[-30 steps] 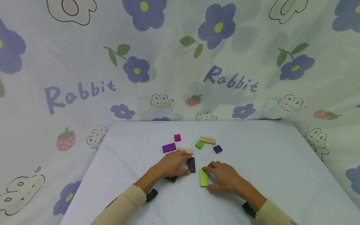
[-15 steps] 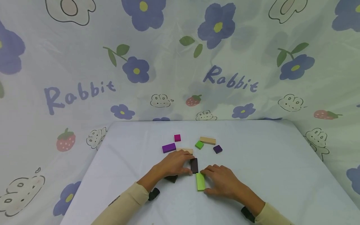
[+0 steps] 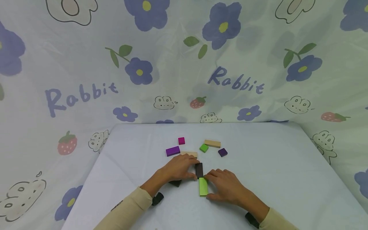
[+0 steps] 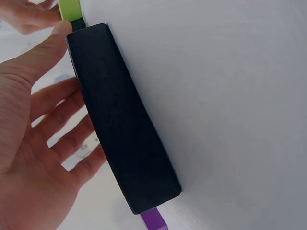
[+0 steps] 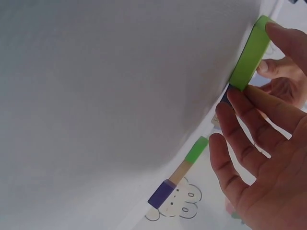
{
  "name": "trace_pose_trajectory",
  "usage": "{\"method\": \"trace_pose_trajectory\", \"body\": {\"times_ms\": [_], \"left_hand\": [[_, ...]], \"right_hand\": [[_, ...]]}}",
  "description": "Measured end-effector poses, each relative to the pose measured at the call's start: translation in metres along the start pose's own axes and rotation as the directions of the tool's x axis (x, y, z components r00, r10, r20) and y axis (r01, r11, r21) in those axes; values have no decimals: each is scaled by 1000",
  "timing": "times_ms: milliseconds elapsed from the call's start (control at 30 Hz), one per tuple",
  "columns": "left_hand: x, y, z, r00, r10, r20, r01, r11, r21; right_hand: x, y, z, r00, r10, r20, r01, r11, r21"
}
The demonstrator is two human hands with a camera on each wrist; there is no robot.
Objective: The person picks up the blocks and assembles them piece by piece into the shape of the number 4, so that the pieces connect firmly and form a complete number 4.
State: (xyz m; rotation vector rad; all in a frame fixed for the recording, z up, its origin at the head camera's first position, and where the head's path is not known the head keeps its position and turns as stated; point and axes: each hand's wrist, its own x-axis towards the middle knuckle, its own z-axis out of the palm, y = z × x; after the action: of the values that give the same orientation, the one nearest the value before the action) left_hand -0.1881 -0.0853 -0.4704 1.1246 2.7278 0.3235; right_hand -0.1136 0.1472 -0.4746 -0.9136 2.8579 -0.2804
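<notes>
My left hand (image 3: pixel 179 168) pinches a black rectangular block (image 3: pixel 199 170) by its two ends, thumb at the near end and a finger at the far end. Just below it lies a lime-green block (image 3: pixel 203 187), its far end against or very close to the black block's near end. The lime block is pinched lengthwise by my right hand (image 3: pixel 227 186), thumb near and index finger far; its other fingers spread in the right wrist view. Another black block (image 4: pixel 122 120) fills the middle of the left wrist view, partly hidden under my left wrist in the head view.
Beyond my hands lie a purple block (image 3: pixel 172 151), a tan block (image 3: pixel 192 154) partly covered by my left hand, a magenta cube (image 3: pixel 181 141), a green cube (image 3: pixel 203 148), a second tan block (image 3: pixel 212 143) and a dark purple cube (image 3: pixel 222 152) on the white-covered table (image 3: pixel 273 159).
The black block has slid right with my left hand. My right hand has brought the lime block left and slightly nearer to me, so the two blocks now line up nearly end to end.
</notes>
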Motion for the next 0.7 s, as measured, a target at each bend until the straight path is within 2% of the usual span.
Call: {"method": "trace_pose_trajectory", "body": {"times_ms": [433,700], "left_hand": [[1,0,3,1000,-18,15,18,1000,0],[1,0,2,1000,-6,9,6,1000,6]], "right_hand": [[0,-5,1,1000,-14,6,14,1000,25],[2,-10,1,999,10,32,-12,997,76]]}}
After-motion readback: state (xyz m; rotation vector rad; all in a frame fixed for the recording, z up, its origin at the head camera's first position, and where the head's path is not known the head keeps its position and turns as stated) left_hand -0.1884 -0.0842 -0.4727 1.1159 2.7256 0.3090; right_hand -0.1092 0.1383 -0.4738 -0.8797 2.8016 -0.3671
